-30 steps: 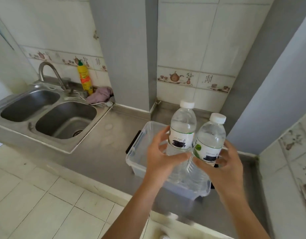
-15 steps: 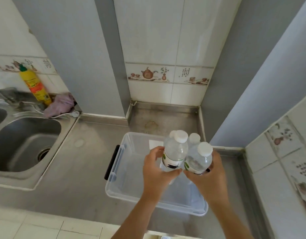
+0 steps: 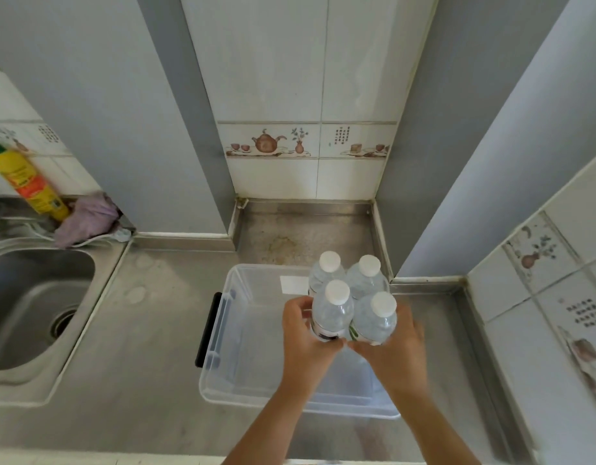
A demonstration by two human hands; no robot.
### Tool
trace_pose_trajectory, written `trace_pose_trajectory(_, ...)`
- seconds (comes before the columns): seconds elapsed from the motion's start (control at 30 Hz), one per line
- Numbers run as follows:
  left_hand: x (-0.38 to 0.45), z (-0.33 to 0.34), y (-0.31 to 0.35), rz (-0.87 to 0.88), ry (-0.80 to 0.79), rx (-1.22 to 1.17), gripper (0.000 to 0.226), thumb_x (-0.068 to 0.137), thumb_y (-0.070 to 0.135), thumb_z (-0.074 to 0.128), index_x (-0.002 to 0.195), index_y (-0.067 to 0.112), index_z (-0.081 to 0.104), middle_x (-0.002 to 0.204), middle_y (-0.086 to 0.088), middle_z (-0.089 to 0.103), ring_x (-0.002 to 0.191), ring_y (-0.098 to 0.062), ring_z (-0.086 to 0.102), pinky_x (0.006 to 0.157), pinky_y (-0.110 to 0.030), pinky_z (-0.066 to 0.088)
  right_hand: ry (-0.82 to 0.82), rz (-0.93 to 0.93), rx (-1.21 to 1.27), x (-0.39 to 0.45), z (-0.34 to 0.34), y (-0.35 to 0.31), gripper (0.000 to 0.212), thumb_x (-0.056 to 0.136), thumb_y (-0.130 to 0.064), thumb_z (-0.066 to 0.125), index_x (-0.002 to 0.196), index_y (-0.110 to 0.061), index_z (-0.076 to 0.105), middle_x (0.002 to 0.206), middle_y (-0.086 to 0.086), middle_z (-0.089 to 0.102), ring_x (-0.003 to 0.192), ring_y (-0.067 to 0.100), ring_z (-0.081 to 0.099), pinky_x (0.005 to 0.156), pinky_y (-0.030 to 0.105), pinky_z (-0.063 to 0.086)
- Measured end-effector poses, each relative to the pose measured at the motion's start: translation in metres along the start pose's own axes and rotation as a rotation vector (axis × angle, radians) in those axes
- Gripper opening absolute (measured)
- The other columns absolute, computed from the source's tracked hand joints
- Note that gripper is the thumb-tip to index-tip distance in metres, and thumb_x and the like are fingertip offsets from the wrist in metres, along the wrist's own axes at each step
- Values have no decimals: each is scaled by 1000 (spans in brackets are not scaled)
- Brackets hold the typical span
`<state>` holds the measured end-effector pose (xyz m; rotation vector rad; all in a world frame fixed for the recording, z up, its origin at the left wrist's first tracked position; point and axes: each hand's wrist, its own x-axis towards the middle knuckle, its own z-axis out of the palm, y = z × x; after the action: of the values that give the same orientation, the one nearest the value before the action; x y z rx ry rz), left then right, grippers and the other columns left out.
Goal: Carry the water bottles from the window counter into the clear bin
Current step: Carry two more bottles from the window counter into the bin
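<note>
Bottles upright, white caps up: two clear plastic water bottles [image 3: 333,310] [image 3: 373,318] are gripped by left hand [image 3: 305,337] and right hand [image 3: 395,344] over the clear plastic bin [image 3: 223,333], beside two more bottles [image 3: 327,273] [image 3: 367,276] at its far right corner, on the steel worktop [image 3: 149,330].

The counter [image 3: 162,364] is brushed steel, matt, with dull water marks and a rusty stain near the back. The sink [image 3: 31,303] is the same metal, a little shinier. The bin [image 3: 223,330] is clear smooth plastic with a black handle. The bottles [image 3: 333,313] are thin clear plastic with white caps. The wall tiles [image 3: 273,78] are glossy ceramic. The pink cloth [image 3: 88,219] looks soft and crumpled.
</note>
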<state>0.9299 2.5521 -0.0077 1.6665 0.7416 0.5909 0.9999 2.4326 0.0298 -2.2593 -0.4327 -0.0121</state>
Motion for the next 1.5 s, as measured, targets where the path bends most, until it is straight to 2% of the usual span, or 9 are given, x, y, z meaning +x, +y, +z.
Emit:
trace_pose_trajectory(0.07, 1, 1, -2, -11, -10, 12, 71, 43, 28, 84, 103, 34, 46, 107, 1, 56, 101, -9, 59, 88, -37, 57, 29, -95, -103, -4, 5, 8, 84, 30, -22, 98, 99, -9, 52, 85, 8, 66, 80, 36, 63, 72, 37, 48)
trace_pose_trajectory(0.4, 3, -2, -10, 14, -49, 148, 87, 46, 11, 92, 107, 44, 41, 110, 13, 54, 104, -1, 55, 85, -14, 48, -3, -147, -192, -12, 1, 13, 92, 41, -35, 95, 117, -20, 44, 108, 8, 64, 101, 33, 58, 82, 46, 51)
trace_pose_trajectory(0.6, -1, -8, 1, -35, -102, 102, 74, 45, 15, 85, 100, 39, 42, 102, 10, 57, 95, -9, 59, 78, -23, 48, -88, -103, -241, -23, -6, 15, 90, 55, -33, 90, 132, -17, 46, 130, 6, 56, 120, 29, 53, 97, 44, 44)
trace_pose_trajectory(0.73, -6, -16, 5, 12, -166, 137, 69, 50, 25, 86, 102, 41, 43, 106, 14, 57, 101, -5, 58, 80, -14, 45, -69, -112, -268, -30, -14, 17, 78, 66, -36, 83, 133, -19, 46, 132, 2, 56, 120, 22, 54, 97, 40, 45)
trace_pose_trajectory(0.87, -8, -27, 12, 39, -210, 150, 67, 65, 23, 88, 114, 40, 45, 116, 14, 55, 109, -5, 56, 91, -19, 47, -90, -72, -335, -42, -20, 12, 75, 73, -42, 77, 137, -22, 44, 136, -1, 54, 122, 20, 52, 98, 40, 48)
trace_pose_trajectory(1.0, -20, -40, 27, 195, -196, 294, 69, 77, 30, 81, 133, 32, 41, 129, 14, 48, 122, -6, 47, 91, -7, 36, -59, -61, -390, -59, -26, 1, 68, 75, -40, 75, 135, -20, 49, 133, 2, 57, 118, 24, 56, 91, 44, 52)
trace_pose_trajectory(1.2, -45, -62, 40, 506, -127, 724, 76, 80, 41, 76, 146, 25, 40, 148, -9, 46, 131, -29, 49, 103, -45, 46, 77, -55, -415, -99, -39, -14, 58, 74, -22, 77, 128, -17, 58, 125, 7, 63, 109, 30, 62, 85, 43, 54)
trace_pose_trajectory(1.37, -69, -71, 34, 718, -232, 832, 63, 86, 44, 65, 143, 22, 49, 151, -6, 43, 132, -25, 47, 102, -57, 46, 176, -38, -439, -139, -60, -17, 41, 91, -35, 53, 129, -21, 53, 135, 4, 56, 123, 26, 53, 97, 47, 48)
trace_pose_trajectory(1.5, -95, -68, 40, 838, -362, 877, 63, 94, 58, 35, 143, 22, 51, 152, -5, 46, 133, -26, 52, 101, -55, 47, 208, 64, -493, -172, -82, -11, 51, 92, -47, 36, 135, -24, 51, 142, 1, 50, 132, 25, 46, 104, 47, 40)
